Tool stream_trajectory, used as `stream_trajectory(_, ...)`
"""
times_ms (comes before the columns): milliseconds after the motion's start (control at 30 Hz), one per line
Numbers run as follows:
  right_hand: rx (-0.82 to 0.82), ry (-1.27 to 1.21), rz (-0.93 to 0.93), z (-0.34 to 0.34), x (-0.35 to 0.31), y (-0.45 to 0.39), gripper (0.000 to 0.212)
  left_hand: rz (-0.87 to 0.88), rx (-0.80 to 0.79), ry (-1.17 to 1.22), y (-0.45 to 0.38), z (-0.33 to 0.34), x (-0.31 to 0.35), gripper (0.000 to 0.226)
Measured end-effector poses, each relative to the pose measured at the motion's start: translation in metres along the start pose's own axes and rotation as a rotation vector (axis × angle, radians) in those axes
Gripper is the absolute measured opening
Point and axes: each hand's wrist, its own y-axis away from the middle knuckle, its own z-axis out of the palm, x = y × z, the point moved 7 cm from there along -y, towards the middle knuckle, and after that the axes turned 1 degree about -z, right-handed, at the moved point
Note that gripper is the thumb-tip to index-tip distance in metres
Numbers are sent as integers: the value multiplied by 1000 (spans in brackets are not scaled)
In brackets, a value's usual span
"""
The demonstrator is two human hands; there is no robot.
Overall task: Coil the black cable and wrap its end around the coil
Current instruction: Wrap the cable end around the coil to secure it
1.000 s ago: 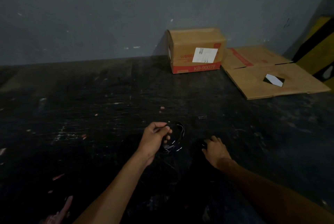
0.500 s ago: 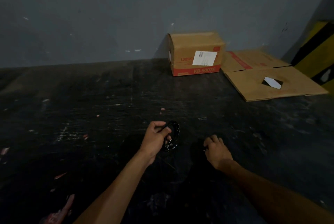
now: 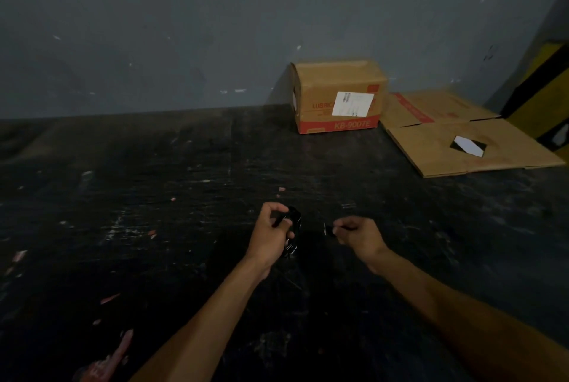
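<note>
A small coil of glossy black cable hangs in my left hand, whose fingers are closed around its left side above the dark table. To the right, my right hand pinches the cable's free end, a short dark plug-like piece, lifted off the surface. A gap of about a hand's width separates the two hands. The cable run between coil and end is hard to make out against the black surface.
The work surface is a scuffed black table against a grey wall. A closed cardboard box stands at the back, with flattened cardboard to its right. A yellow and black object sits at the far right edge.
My right hand rose from the table and now pinches the cable end. The coil in my left hand has turned edge-on and looks narrower.
</note>
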Motion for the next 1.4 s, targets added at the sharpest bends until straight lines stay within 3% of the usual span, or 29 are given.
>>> stream_trajectory(133,-36,-214,-114,10,-63,8,16,-10,-17,-89,-4,5,10,9)
stream_trajectory(267,-91,-237,-222,20,-108,26,16,2,-16,-76,-4,7,26,23)
stream_trajectory(400,-77,-46,-333,22,-130,40,17,88,-4,-10,-3,5,42,25)
stream_trajectory(567,39,290,-641,16,-152,58,19,100,-48,-65,-4,2,49,22)
stream_trajectory(667,11,300,-738,17,-158,63,24,97,-60,-87,-6,3,50,23)
stream_trajectory(900,-57,237,-713,12,-155,61,17,95,-58,-125,-6,3,52,26)
stream_trajectory(1067,-35,396,-963,15,-166,82,20,-53,9,-75,-9,0,42,26)
stream_trajectory(1133,-107,295,-931,16,-164,84,21,-93,25,-71,-10,-4,37,26)
stream_trajectory(1233,-242,60,-698,18,-153,75,14,-77,4,-79,-9,-8,40,27)
stream_trajectory(1300,-237,-81,-558,16,-147,66,7,-35,-26,-81,-9,-9,46,27)
stream_trajectory(1400,-220,-200,-406,18,-137,56,18,25,-83,-90,-9,-8,54,25)
